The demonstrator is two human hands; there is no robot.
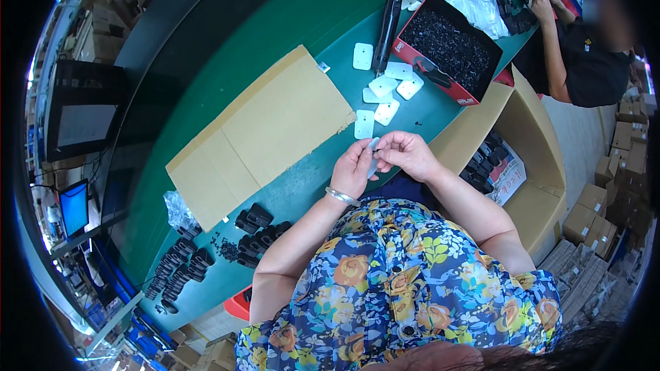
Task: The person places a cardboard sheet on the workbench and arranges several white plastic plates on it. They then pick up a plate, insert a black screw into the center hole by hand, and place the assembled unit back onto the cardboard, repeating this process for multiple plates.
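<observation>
Just in front of my body, both hands meet around a small whitish plate (372, 169) turned edge-on. My left hand (352, 170) is closed on it, thumb and fingers gripping its sides. The fingertips of my right hand (411, 156) are pinched together against the same plate; a tiny dark piece seems to be between them, too small to name. Beyond my hands lie several loose white plates (364, 124) with rounded corners and small holes. Near them a black powered screwdriver (388, 31) hangs tip down on its cord.
A red box (440, 77) of small black parts stands at the far right of the green bench (261, 17). A cardboard sheet (258, 137) lies left, near rows of black plastic pieces (179, 271). An open carton (550, 165) stands right; a co-worker (584, 62) sits beyond.
</observation>
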